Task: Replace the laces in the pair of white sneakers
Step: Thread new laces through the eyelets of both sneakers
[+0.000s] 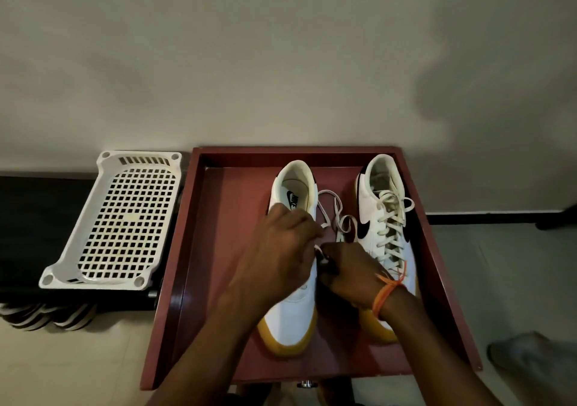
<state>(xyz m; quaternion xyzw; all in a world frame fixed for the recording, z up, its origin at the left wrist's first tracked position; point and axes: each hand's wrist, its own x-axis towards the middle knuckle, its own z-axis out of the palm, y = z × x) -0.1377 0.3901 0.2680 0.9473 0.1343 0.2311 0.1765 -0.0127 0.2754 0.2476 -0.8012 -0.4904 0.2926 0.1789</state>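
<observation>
White lace was pinched by my right hand beside the left sneaker. My left hand gripped that sneaker; the laced one stood at three o'clock.

A home seems to be showing here — a plain cream-painted wall is meeting a pale tiled floor along a dark skirting strip, while a white perforated plastic rack is sitting beside a shallow reddish-brown wooden tray holding white sneakers with yellow soles.

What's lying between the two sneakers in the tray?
In the head view, a loose white lace loops on the tray floor between the left sneaker and the right sneaker.
</observation>
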